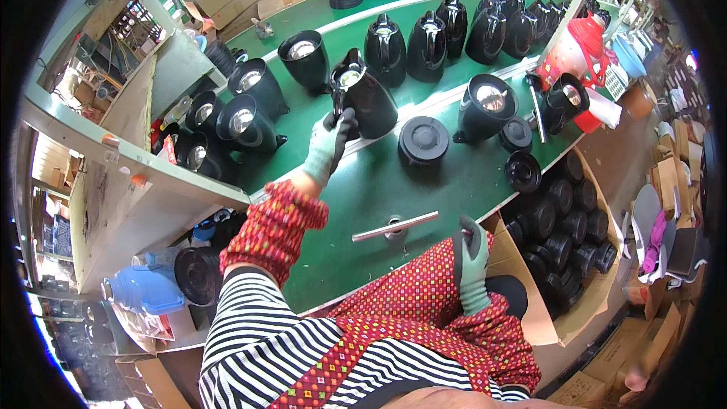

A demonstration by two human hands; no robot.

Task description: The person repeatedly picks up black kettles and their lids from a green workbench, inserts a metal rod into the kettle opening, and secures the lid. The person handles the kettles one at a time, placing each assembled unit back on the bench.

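Worktop of green spreads before the seated person, its near edge slanting from seven o'clock up to three o'clock. Clear green shows from the middle down to six o'clock, broken only by a metal bar at five o'clock. A pale strip crosses toward two o'clock, and past it a row of black jugs crowds one o'clock. Open-mouthed jugs bunch at ten o'clock, leaving little space beside the partition. At two o'clock sit a black lid and another jug; an open box packed with black lids butts against the edge between three and four o'clock.

A carton between four and five o'clock seems to carry marks, too small for me to read from here.

The gloved left hand, at eleven o'clock, has its fingers closed round the handle of a glossy black jug at twelve o'clock; I cannot tell whether its base touches the surface. The right hand, gloved too, rests near the lap at four o'clock, fingers bent; I can't tell whether they grip anything.
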